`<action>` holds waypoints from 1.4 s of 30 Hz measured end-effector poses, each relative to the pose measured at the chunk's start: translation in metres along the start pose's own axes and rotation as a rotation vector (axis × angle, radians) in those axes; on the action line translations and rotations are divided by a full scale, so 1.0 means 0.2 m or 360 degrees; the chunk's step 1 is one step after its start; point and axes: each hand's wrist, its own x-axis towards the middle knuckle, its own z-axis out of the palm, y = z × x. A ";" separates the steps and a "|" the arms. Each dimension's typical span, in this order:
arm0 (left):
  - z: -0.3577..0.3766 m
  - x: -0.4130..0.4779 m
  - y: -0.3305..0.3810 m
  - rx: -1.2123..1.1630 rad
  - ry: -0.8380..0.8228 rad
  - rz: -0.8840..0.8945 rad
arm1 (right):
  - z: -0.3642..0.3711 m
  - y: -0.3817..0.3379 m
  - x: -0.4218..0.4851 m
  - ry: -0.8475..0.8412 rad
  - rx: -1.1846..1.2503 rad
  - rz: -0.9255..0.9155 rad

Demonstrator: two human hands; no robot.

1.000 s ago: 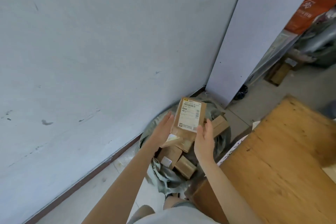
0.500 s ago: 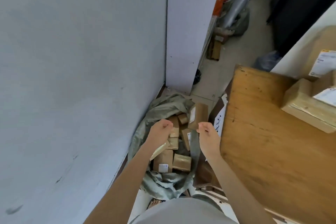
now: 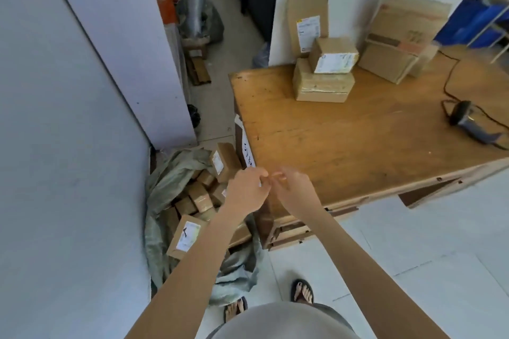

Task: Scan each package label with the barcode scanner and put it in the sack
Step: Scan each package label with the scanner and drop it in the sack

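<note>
Fingers (image 3: 260,173) of the left hand (image 3: 246,192) and right hand (image 3: 296,191) are loosely curled, tips meeting, empty. The sack (image 3: 170,173) beside the bench (image 3: 358,146) holds packages (image 3: 190,232). Judged between items; next move requires the scanner (image 3: 465,118) and a stacked package (image 3: 334,59).

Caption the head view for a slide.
Left hand and right hand meet between the table and the sack of packages; the barcode scanner lies on the table.
</note>
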 end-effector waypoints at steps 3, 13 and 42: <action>0.08 0.06 0.24 0.0178 -0.0056 0.0196 | -0.14 0.14 -0.06 0.0100 -0.0052 0.0062; 0.51 0.32 1.00 0.0387 -0.0088 0.0425 | -0.77 0.83 -0.22 0.0304 -0.0214 0.0288; 0.95 1.70 1.90 0.0281 -0.0144 0.0222 | -1.79 2.00 0.84 0.0222 -0.0338 0.0480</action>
